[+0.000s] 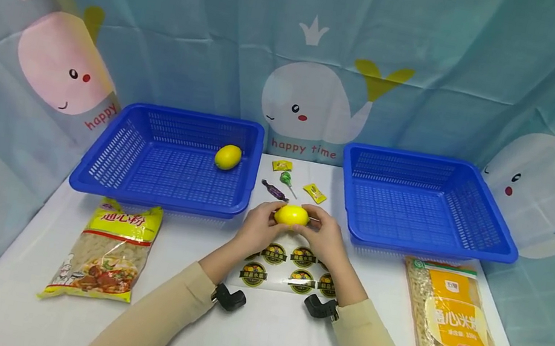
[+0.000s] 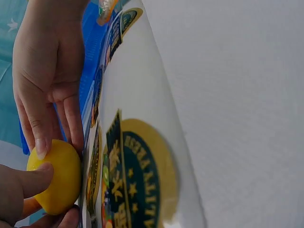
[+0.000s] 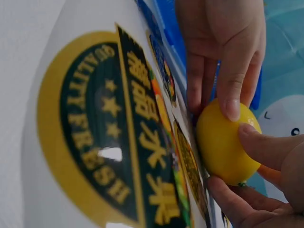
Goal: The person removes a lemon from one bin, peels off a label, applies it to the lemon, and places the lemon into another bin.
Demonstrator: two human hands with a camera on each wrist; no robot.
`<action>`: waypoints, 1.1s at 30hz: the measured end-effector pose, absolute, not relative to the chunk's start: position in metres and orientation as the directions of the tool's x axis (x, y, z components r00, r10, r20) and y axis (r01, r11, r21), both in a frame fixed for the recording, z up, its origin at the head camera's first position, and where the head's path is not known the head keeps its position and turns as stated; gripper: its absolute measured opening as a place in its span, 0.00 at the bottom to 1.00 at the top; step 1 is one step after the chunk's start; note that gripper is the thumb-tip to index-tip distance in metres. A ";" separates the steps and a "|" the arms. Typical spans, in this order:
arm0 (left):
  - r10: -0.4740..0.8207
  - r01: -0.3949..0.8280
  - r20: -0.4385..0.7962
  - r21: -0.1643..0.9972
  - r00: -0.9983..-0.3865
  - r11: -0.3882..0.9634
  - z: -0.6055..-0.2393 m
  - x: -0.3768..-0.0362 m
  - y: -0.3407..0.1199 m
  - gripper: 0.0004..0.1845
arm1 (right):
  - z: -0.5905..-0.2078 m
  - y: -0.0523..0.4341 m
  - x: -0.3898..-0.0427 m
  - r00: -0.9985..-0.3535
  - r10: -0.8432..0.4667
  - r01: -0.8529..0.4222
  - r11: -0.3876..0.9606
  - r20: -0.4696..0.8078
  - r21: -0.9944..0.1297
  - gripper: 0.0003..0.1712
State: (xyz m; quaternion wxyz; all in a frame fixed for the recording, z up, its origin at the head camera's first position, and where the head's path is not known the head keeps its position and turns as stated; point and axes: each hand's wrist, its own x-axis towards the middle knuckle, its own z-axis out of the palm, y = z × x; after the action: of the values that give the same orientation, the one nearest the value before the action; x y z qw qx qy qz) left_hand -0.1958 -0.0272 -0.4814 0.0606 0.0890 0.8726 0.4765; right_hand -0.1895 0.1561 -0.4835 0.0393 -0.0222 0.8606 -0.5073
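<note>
A yellow lemon (image 1: 292, 215) is held between both hands near the middle of the table. My left hand (image 1: 259, 226) grips its left end, and my right hand (image 1: 323, 236) grips its right end. In the left wrist view both thumbs press on the near side of the lemon (image 2: 59, 183), with other fingers curled round its ends. The right wrist view shows the lemon (image 3: 225, 142) low beside a sheet of round fruit stickers (image 3: 90, 128). Part of that sticker sheet (image 1: 278, 283) lies in front of the hands, overlapped by them.
A blue basket (image 1: 157, 200) at left holds another lemon (image 1: 228, 157); a second blue basket (image 1: 430, 247) stands right. Between them lie yellow-wrapped candies (image 1: 315, 193), a green lollipop (image 1: 285, 178) and a purple-wrapped candy (image 1: 274, 190). Food bags flank the arms, left (image 1: 104, 251) and right (image 1: 456, 322).
</note>
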 end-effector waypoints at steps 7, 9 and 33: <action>0.196 0.099 -0.019 0.815 -0.980 0.571 -0.483 -0.195 -0.028 0.37 | -0.485 0.156 -0.190 -0.995 -0.088 -0.007 0.502 -0.043 -0.865 0.34; 0.197 0.089 -0.029 0.824 -0.980 0.560 -0.482 -0.194 -0.028 0.38 | -0.485 0.157 -0.191 -0.995 -0.089 -0.006 0.508 -0.045 -0.862 0.36; 0.216 0.086 -0.040 0.833 -0.976 0.546 -0.482 -0.192 -0.028 0.37 | -0.481 0.155 -0.191 -0.991 -0.122 -0.018 0.482 -0.047 -0.876 0.34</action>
State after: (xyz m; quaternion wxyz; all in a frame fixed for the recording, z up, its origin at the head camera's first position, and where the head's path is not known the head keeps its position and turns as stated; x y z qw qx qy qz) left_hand -0.1916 -0.0281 -0.4815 0.0691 0.0862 0.8765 0.4685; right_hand -0.1913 0.1545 -0.4814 0.0517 -0.0407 0.8594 -0.5071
